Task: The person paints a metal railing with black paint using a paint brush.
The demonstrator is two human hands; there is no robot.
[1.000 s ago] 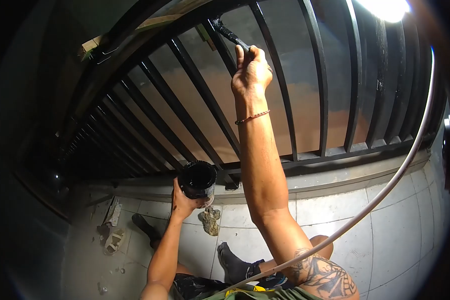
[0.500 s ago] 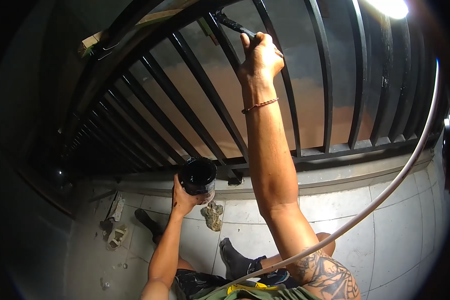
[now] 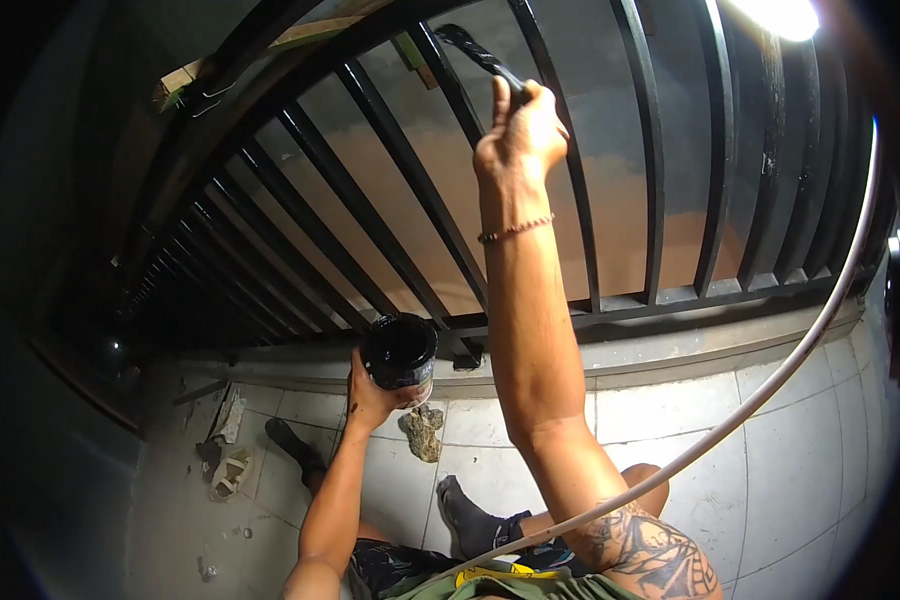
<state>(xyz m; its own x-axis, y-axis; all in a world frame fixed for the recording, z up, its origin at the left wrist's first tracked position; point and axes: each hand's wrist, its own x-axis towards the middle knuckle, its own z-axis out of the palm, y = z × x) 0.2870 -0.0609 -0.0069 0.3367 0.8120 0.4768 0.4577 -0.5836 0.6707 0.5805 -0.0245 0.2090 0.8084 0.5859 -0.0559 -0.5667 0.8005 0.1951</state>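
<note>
Far left on the floor: a sandal (image 3: 231, 473), no mark legible on it. Next, the left hand (image 3: 372, 405), curled around the lower side of the tub (image 3: 420, 380), thumb along its left wall, fingers partly hidden behind and under it. The tub sat over the floor in front of the railing (image 3: 315, 66), mouth tipped toward the camera. Inside it was black, shiny paint (image 3: 398, 345); level hard to judge. The tub probably had some weight, with a firm wall; smears likely made it slippery near the rim, so low around the body seemed the best place to hold. Its side carried pale and bluish marks that looked like a label, smeared over; no brand could be read. Below it, a mottled lump (image 3: 423, 432) lay on the tiles, material unclear.

Further right and up, the brush (image 3: 477, 52) was at the upper railing, its tip just beside a bar; contact could not be told. It was likely light, stiff in the handle, soft at the bristles, wet and slick toward the tip; the dry end of the handle looked the sensible grip. The right hand (image 3: 525, 130) pinched that handle end between thumb and fingers. Yellow print on the shirt (image 3: 515, 573) was unreadable.
</note>
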